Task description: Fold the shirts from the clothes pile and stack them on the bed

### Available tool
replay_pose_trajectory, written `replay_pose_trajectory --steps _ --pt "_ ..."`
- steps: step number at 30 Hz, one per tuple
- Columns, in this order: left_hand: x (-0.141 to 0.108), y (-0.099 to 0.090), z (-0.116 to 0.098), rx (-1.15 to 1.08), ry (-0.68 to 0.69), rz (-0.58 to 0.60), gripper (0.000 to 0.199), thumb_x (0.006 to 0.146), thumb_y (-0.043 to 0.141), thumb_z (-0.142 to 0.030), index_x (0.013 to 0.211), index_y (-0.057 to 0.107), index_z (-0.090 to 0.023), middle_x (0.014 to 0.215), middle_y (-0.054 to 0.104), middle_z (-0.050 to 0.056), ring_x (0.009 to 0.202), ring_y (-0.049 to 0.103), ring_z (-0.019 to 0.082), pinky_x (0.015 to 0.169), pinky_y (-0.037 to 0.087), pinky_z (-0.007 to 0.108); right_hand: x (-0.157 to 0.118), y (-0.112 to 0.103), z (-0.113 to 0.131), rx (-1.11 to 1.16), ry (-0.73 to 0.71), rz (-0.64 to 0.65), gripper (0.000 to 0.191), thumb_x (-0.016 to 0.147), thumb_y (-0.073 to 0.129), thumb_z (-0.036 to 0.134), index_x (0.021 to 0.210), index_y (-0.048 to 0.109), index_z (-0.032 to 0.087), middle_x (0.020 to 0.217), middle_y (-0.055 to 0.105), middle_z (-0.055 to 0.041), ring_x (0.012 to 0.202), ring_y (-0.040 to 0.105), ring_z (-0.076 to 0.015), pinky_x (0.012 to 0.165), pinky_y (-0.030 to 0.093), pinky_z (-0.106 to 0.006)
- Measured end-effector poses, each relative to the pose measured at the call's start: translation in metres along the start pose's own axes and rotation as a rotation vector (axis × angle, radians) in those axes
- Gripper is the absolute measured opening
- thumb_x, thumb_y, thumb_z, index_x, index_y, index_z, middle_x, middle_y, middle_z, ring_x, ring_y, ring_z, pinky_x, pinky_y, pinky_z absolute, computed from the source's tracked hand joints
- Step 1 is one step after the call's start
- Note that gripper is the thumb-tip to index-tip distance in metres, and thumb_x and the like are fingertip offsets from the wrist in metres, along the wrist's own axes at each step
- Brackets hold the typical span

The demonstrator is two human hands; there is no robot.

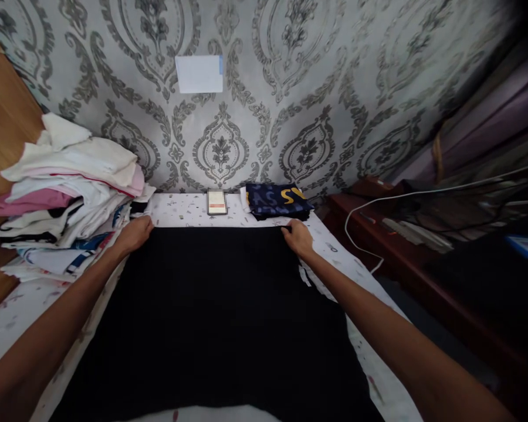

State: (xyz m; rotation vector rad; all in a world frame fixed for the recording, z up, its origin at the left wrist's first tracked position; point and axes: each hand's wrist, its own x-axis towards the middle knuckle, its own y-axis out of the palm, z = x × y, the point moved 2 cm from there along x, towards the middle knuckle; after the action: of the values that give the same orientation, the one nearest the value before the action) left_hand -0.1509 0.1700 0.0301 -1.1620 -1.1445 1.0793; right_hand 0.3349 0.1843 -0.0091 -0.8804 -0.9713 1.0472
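A black T-shirt (224,310) lies spread flat, its straight edge at the far side and a curved edge near the bottom of the view. My left hand (137,231) pinches the far left corner of the shirt. At the far right corner, my right hand (298,237) grips the same edge, which is pulled straight between both hands. A small white tag (305,276) sticks out at the shirt's right side. Just beyond my right hand rests a folded dark navy garment (277,200) with yellow lettering.
A tall pile of light clothes (74,193) stands at left beside wooden furniture (9,88). Beyond the shirt, a phone-like object (217,201) lies on the patterned white sheet (180,208). A white cable (405,193) crosses the dark red wooden furniture (405,264) at right. The patterned wall (264,88) closes off the back.
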Motion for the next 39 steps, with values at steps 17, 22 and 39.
replay_pose_trajectory --steps 17,22,39 --pt "-0.078 -0.007 -0.170 -0.511 0.712 0.106 0.041 0.101 0.037 -0.040 0.134 0.053 -0.022 0.141 0.057 0.011 0.133 0.052 0.024 0.112 0.042 0.040 -0.113 -0.041 0.058 -0.198 -0.667 0.168 0.022 0.095 0.053 0.031 0.110 0.063 0.018 0.111 0.066 -0.0125 0.100 0.059 -0.0286 0.083 0.045 -0.038" --pt "-0.066 0.014 -0.226 -0.370 0.805 0.090 0.052 0.101 0.033 -0.042 0.146 0.044 -0.018 0.156 0.042 0.017 0.149 0.032 0.026 0.121 0.030 0.047 -0.100 -0.047 0.066 -0.185 -0.479 0.131 0.019 0.096 0.042 0.017 0.096 0.061 0.018 0.097 0.069 -0.0117 0.089 0.062 -0.0249 0.074 0.042 -0.033" --pt "-0.053 0.006 -0.110 -0.202 0.192 0.101 0.057 0.100 0.032 -0.054 0.128 0.054 -0.009 0.134 0.059 0.025 0.125 0.055 0.039 0.102 0.040 0.057 -0.090 -0.052 0.054 -0.096 -0.503 0.232 0.021 0.092 0.048 0.020 0.106 0.064 0.024 0.103 0.073 -0.0051 0.087 0.067 -0.0212 0.066 0.041 -0.028"
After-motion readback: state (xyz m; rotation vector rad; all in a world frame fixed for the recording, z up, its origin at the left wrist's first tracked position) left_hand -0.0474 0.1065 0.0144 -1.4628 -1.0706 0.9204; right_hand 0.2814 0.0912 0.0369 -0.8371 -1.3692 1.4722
